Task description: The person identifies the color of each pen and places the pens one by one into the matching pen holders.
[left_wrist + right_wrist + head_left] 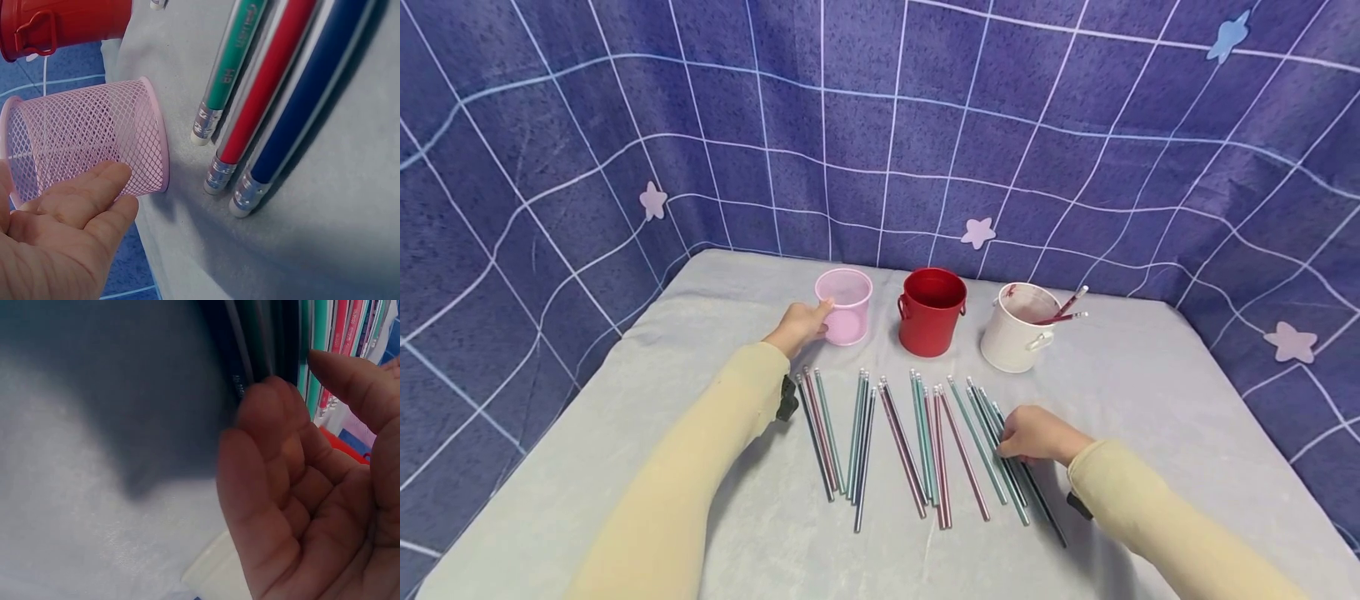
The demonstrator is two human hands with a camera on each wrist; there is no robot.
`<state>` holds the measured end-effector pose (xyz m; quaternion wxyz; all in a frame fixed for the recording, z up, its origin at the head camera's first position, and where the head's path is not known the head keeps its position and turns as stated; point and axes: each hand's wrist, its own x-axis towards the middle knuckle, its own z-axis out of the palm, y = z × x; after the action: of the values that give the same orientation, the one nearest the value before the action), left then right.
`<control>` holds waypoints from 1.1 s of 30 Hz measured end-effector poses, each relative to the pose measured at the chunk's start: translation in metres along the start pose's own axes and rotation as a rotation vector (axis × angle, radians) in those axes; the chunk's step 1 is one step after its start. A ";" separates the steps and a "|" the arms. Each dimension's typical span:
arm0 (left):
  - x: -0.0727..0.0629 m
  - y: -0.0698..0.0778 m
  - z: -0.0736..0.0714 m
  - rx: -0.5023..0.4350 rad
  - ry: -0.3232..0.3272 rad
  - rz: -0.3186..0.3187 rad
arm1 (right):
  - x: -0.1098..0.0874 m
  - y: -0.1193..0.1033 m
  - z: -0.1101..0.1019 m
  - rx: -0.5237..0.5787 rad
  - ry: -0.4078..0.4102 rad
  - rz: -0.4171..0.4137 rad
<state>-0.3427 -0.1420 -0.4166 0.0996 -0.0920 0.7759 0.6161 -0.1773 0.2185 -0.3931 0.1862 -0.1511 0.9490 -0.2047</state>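
Note:
My left hand (803, 327) rests against the side of a pink mesh cup (847, 321), fingers fairly straight along its wall. The left wrist view shows those fingers in front of the upright cup (134, 125), the thumb mostly cut off. My right hand (1037, 433) is low over the rightmost pencils (1041, 500), which are dark blue and green. In the right wrist view its fingers bend at a dark blue pencil (228, 350), and the thumb stands apart from the fingertips. Several green, red and blue pencils (936, 467) lie in loose groups, erasers toward the containers.
Beside the pink cup stands a red bucket (928, 325) with side handles. Farther right, a white bucket (1009, 337) holds two red pencils (1063, 312) leaning on its rim. A grey cloth (760, 533) covers the table, and a blue gridded curtain (850, 125) hangs behind.

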 end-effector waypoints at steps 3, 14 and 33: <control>-0.029 0.020 0.004 0.031 0.003 -0.023 | 0.000 0.002 0.000 -0.010 0.011 0.002; 0.032 -0.024 -0.002 -0.011 0.006 0.025 | -0.003 0.004 0.003 0.036 0.043 0.026; -0.040 0.023 0.005 0.019 0.022 0.000 | 0.010 -0.001 0.000 -0.031 0.156 -0.054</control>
<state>-0.3103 -0.1311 -0.3850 0.0920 -0.0979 0.7826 0.6078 -0.1857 0.2141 -0.3956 0.1037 -0.1632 0.9592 -0.2061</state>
